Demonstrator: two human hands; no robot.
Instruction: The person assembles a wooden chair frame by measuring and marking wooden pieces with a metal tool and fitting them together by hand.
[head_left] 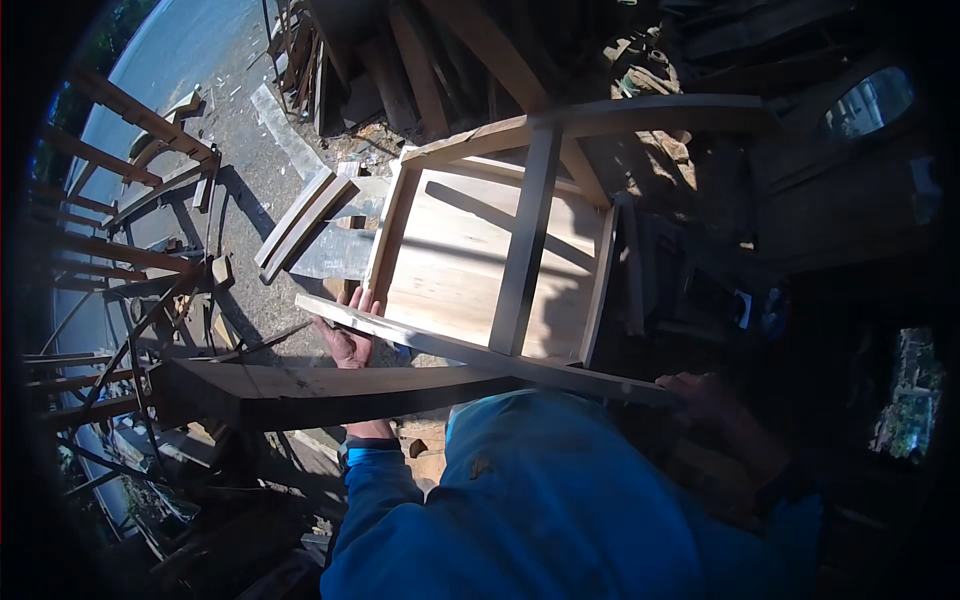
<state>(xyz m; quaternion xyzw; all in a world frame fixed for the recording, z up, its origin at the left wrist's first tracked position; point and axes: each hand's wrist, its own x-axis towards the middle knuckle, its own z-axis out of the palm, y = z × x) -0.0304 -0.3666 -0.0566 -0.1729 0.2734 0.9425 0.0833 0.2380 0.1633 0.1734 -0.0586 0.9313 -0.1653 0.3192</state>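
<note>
A pale wooden furniture frame (525, 240), chair-like in build, lies in front of me. It has a flat panel (440, 255) inside its rails and a crossbar over it. My left hand (350, 340) grips the left part of the near rail (420, 338) from below, its fingertips showing above the wood. At the right end of that rail, my right hand (705, 398) is closed around the wood, partly lost in deep shadow. A thick, dark-edged wooden piece (330, 395) crosses over my left wrist and meets the near rail around its middle.
Two narrow wood strips (305, 225) lie on the ground beyond the frame's left side. Slatted wooden frames (130, 180) stand at far left. Stacked boards (390, 70) lean at the back. A round-edged mirror-like pane (870, 103) sits at far right.
</note>
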